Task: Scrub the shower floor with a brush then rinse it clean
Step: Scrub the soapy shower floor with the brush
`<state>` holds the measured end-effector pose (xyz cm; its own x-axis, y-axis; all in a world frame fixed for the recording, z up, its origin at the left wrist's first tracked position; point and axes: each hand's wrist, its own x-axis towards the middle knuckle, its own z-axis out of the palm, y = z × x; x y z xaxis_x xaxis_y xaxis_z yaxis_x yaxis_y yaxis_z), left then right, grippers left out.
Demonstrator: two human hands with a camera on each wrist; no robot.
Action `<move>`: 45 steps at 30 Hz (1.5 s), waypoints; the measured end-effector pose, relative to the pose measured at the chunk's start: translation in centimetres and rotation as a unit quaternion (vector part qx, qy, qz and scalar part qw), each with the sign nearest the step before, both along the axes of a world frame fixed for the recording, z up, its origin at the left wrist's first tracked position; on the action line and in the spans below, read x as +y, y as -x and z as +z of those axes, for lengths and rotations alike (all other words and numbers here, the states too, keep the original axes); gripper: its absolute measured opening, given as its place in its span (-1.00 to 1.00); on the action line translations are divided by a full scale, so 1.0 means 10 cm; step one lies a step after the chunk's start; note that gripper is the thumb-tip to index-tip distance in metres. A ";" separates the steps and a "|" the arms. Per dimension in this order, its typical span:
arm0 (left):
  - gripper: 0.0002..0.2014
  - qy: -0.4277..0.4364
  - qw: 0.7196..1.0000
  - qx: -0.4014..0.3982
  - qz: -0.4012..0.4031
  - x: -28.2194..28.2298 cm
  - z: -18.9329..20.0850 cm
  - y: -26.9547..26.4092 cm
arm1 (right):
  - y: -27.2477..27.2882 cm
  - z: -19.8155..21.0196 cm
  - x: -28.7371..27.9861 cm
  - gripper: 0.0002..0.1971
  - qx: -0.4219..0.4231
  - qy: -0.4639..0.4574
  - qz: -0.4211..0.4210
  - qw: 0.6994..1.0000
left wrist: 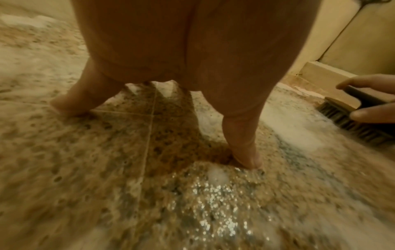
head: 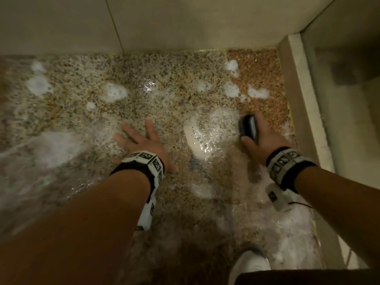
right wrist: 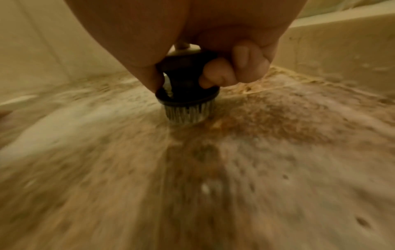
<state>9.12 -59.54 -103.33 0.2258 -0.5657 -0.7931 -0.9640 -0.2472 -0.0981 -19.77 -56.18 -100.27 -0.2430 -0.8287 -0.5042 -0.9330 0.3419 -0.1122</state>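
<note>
Left hand (head: 141, 140) fingers (left wrist: 70, 103) splayed flat on wet floor (head: 164, 95) (soapy), right hand (head: 261, 140) fingers (right wrist: 215, 76) curled round brush (head: 249, 128).

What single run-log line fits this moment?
phase: scrubbing | right hand: grips brush | left hand: braced on floor | foam: unrinsed

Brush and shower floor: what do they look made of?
Brush: dark, smooth body, likely plastic; stiff pale bristles, probably synthetic. Right hand grips it.
Shower floor: speckled tile, granite-like or terrazzo-like, with grout lines; glossy glints may just be water and foam.
</note>
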 end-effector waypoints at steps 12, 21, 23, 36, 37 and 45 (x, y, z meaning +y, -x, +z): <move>0.62 0.002 1.000 0.013 0.016 0.01 0.05 -0.01 | -1.25 -0.09 -0.20 -0.23 -0.049 -0.010 0.232 0.971; 0.64 -0.007 1.000 0.002 0.010 0.00 0.05 0.03 | 0.04 -0.07 -0.25 -0.12 0.033 0.026 -0.038 0.998; 0.64 -0.011 1.000 -0.011 0.009 0.00 0.05 0.05 | 0.08 -0.08 -0.26 -0.11 0.039 0.021 -0.066 0.997; 0.66 -0.026 0.999 -0.042 0.004 -0.02 0.10 0.08 | -0.06 -0.08 0.03 -0.17 0.003 0.014 0.023 1.000; 0.66 -0.028 0.999 -0.043 0.002 -0.03 0.11 0.09 | 0.05 -0.08 -0.02 -0.14 0.030 0.002 -0.010 1.000; 0.67 -0.033 0.998 -0.050 0.017 -0.07 0.12 0.15 | -0.72 0.01 0.22 -0.18 -0.074 -0.028 0.124 0.989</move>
<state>7.63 -60.22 -102.12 0.3237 -0.5037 -0.8010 -0.9399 -0.2686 -0.2109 -12.55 -54.02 -100.20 0.0441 -0.8233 -0.5659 -0.9638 0.1141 -0.2412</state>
